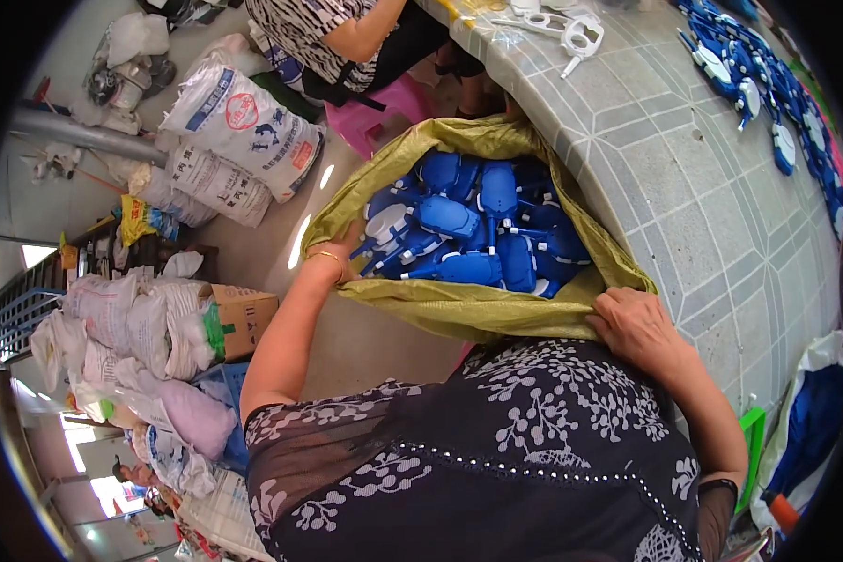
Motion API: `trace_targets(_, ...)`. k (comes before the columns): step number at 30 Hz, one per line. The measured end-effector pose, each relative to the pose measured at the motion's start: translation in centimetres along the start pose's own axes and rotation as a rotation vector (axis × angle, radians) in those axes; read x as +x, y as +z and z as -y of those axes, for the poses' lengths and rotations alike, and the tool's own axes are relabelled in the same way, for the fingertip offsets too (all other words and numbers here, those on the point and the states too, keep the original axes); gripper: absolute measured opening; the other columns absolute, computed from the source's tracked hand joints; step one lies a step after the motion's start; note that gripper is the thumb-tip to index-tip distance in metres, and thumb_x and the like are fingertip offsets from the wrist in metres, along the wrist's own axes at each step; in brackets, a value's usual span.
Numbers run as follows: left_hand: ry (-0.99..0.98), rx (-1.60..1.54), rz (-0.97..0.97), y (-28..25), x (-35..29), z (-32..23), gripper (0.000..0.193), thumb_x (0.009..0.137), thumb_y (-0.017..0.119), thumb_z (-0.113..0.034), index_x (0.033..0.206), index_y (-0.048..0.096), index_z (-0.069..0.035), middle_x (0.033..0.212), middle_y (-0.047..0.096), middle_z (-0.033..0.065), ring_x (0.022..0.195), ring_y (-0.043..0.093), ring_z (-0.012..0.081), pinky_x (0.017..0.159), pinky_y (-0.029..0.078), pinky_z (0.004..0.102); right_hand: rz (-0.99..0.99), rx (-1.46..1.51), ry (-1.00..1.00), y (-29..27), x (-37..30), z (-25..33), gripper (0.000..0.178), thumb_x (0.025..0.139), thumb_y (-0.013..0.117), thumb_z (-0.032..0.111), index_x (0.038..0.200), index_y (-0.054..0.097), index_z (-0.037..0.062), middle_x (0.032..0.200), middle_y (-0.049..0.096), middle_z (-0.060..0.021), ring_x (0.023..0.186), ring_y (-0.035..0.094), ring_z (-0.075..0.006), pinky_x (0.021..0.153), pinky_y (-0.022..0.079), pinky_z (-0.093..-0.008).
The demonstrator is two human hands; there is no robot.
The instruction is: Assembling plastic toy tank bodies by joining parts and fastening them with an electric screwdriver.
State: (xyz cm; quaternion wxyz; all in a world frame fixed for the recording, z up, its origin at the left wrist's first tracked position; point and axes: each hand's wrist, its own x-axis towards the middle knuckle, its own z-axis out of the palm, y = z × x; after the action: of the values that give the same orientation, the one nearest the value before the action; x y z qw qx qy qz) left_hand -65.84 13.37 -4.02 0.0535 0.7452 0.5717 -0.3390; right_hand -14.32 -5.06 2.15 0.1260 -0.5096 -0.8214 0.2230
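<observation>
A yellow-green woven sack (459,314) stands wide-mouthed in front of me, filled with blue plastic parts (445,217) that have rounded bodies, narrow stems and small white tips. My left hand (339,258) is closed on the sack's left rim, its fingers partly hidden by the fabric. At the near right corner of the rim, my right hand (632,323) grips the folded edge, knuckles up. The sack's right side rests against the edge of a table (665,201) with a tile-patterned cover.
More blue and white parts (759,84) lie along the table's far right, and white plastic pieces (571,36) at its far end. Beyond the sack a person (347,42) sits by a pink stool (370,122). White printed sacks (248,126) and a cardboard box (245,320) stand left.
</observation>
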Motion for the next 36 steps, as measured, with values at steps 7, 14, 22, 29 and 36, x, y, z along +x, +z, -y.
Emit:
trace_targets(7,0.393,-0.529,-0.409,-9.9,2.9,-10.2,0.106,0.078,0.080,-0.056,0.158,0.034,-0.006,0.160,0.035,0.0298,0.148,0.036,0.0429,0.121,0.032,0.0443,-0.141,-0.013,-0.152,0.2,2.2,-0.9,0.022,0.083,0.073,0.020,0.098,0.062,0.0085,0.090,0.062,-0.0102,0.088,0.065,-0.0313,0.077,0.052,-0.0443)
trace_targets(14,0.765,-0.880,-0.948,-18.5,0.6,-20.8,0.026,0.082,0.083,-0.014,0.099,0.069,-0.001,0.085,0.067,0.0132,0.073,0.065,0.0282,0.070,0.053,0.0363,-0.661,-0.191,0.148,-8.4,-5.6,-9.3,0.029,0.077,0.077,0.013,0.105,0.068,0.0124,0.101,0.070,-0.0083,0.097,0.067,-0.0308,0.085,0.052,-0.0442)
trace_targets(22,1.353,-0.742,-0.872,-26.0,-0.5,-36.7,0.034,0.080,0.084,-0.021,0.105,0.070,-0.003,0.102,0.071,0.0172,0.097,0.067,0.0373,0.084,0.054,0.0446,-0.730,-0.500,1.281,-15.5,-22.3,-29.9,0.045,0.082,0.073,0.028,0.123,0.067,0.0114,0.117,0.070,-0.0169,0.120,0.062,-0.0351,0.100,0.051,-0.0457)
trace_targets(29,1.548,-0.644,-0.686,-27.6,1.1,-55.0,0.044,0.081,0.083,-0.032,0.114,0.070,-0.006,0.114,0.067,0.0154,0.106,0.063,0.0361,0.090,0.052,0.0448,-0.786,-0.081,1.429,-19.1,-25.9,-38.8,0.055,0.082,0.064,0.024,0.135,0.060,0.0096,0.134,0.065,-0.0205,0.126,0.062,-0.0375,0.108,0.046,-0.0484)
trace_targets(36,1.527,-0.636,-0.762,-28.6,2.0,-58.6,0.037,0.081,0.082,-0.031,0.106,0.070,-0.006,0.103,0.063,0.0144,0.096,0.062,0.0358,0.083,0.051,0.0457,-0.660,-0.367,1.555,-26.8,-25.9,-45.9,0.068,0.082,0.063,0.023,0.147,0.049,0.0103,0.151,0.050,-0.0167,0.144,0.043,-0.0366,0.114,0.038,-0.0560)
